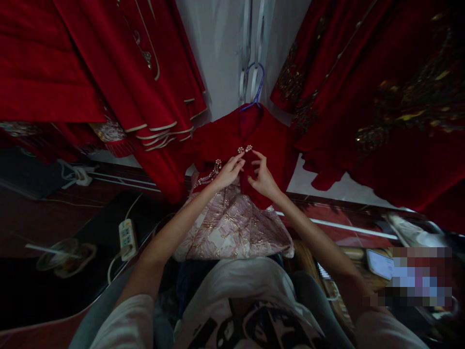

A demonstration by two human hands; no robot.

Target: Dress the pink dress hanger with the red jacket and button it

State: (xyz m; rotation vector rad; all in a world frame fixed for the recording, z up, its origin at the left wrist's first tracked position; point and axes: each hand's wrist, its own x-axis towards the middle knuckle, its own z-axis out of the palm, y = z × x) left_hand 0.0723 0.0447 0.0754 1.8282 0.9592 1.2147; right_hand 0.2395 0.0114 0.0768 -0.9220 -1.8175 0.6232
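My left hand [228, 173] and right hand [263, 180] both pinch the red dress [214, 140] near its pearl button [245, 149] (it hangs on a blue hanger [256, 85], far in front of me).

Red robes [109, 72] hang close on the left and embroidered red garments [381, 97] crowd the right, leaving only a narrow strip of white wall [221, 48] open between them. The red jacket [269, 135] on its blue hanger [256, 85] fills the foot of that gap. The left hand [228, 172] and right hand [263, 179] close off its front. Lower left, a power strip [127, 235] and a lidded cup [61, 254] take up the dark surface.
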